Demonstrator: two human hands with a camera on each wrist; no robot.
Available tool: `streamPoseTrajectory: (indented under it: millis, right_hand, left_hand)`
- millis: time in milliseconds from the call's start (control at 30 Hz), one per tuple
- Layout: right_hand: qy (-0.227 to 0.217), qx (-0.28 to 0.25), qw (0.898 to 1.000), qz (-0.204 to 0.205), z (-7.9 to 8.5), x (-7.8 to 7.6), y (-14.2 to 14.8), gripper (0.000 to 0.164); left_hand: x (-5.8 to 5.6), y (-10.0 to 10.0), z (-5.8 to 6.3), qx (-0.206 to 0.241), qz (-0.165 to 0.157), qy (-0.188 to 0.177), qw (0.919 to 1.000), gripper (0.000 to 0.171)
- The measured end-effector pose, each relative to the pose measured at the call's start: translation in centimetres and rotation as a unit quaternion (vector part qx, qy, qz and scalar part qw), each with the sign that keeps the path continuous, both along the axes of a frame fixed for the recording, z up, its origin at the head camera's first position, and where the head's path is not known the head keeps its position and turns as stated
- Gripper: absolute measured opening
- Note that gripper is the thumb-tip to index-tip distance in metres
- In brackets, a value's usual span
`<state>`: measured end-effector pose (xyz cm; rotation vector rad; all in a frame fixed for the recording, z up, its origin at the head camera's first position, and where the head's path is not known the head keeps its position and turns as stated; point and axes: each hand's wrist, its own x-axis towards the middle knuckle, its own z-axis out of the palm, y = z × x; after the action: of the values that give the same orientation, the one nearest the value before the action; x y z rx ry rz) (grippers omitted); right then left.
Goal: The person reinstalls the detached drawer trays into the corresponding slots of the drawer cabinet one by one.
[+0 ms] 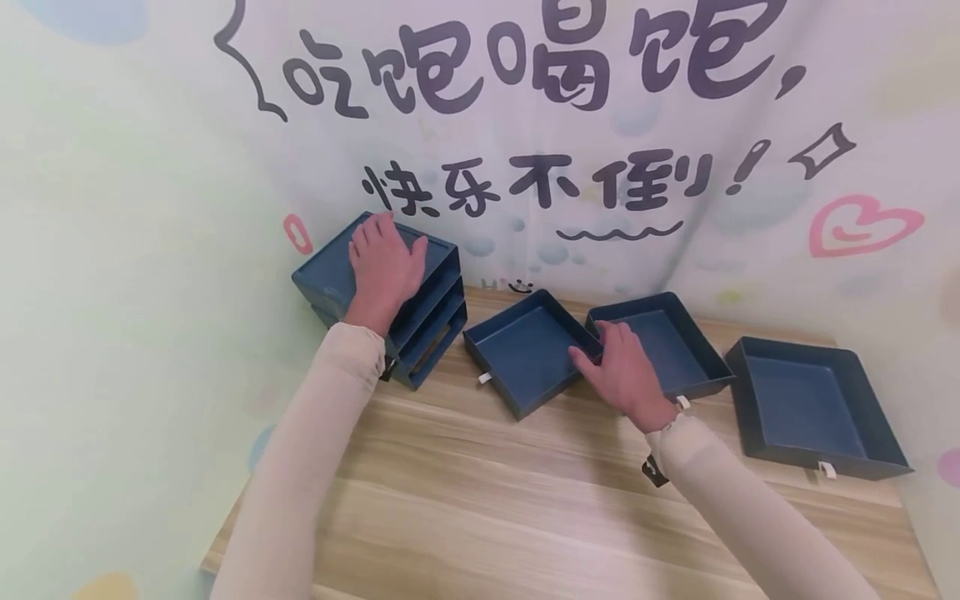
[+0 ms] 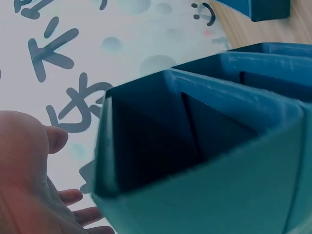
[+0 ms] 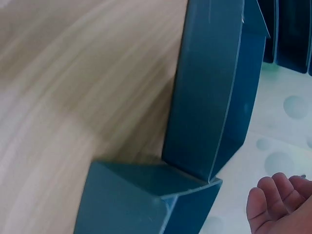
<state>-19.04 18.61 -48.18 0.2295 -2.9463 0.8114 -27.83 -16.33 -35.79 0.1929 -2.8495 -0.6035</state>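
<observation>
On the left of the table a dark blue drawer unit point(image 1: 322, 271) stands with its slots hollow, as the left wrist view also shows. My left hand point(image 1: 386, 267) lies on its top panel, fingers extended toward the wall; in the left wrist view this hand point(image 2: 29, 180) is beside the unit's top edge. My right hand point(image 1: 626, 371) hovers over the adjoining corners of the left drawer point(image 1: 521, 354) and the middle drawer point(image 1: 667, 337), thumb apart from the fingers. Its fingers point(image 3: 280, 197) bend loosely around nothing in the right wrist view.
A third blue drawer point(image 1: 806, 404) lies at the right, close against the middle one. Each drawer has a small white tab point(image 1: 827, 470) on its front. Behind the wooden table point(image 1: 465, 500) rises a printed wall point(image 1: 570, 217); another wall point(image 1: 135, 317) borders the left side.
</observation>
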Motion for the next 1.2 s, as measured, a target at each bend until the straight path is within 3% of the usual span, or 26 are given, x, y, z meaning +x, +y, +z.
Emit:
streamPoseTrajectory:
  millis: [367, 767, 1067, 1200]
  right_hand:
    - [-0.039, -0.023, 0.999, 0.016, -2.4, 1.5, -1.6, 0.057]
    - [-0.069, 0.032, 0.997, 0.032, -4.1, 2.9, -3.6, 0.051]
    - [-0.029, 0.058, 0.997, 0.042, -5.5, 3.9, -5.0, 0.047]
    - [-0.046, 0.053, 0.997, 0.04, -5.8, 4.3, -5.5, 0.049]
  left_hand:
    - [0.0, -2.5, -1.1, 0.015, 0.04, -0.022, 0.9988, 0.074]
    - [0.1, -4.1, -1.6, 0.004, 0.078, -0.068, 0.9946, 0.073]
    - [0.0, -5.5, -2.2, 0.017, 0.103, -0.076, 0.9916, 0.077]
    - [-0.2, -5.9, -2.5, 0.011, 0.107, -0.077, 0.9912, 0.077]
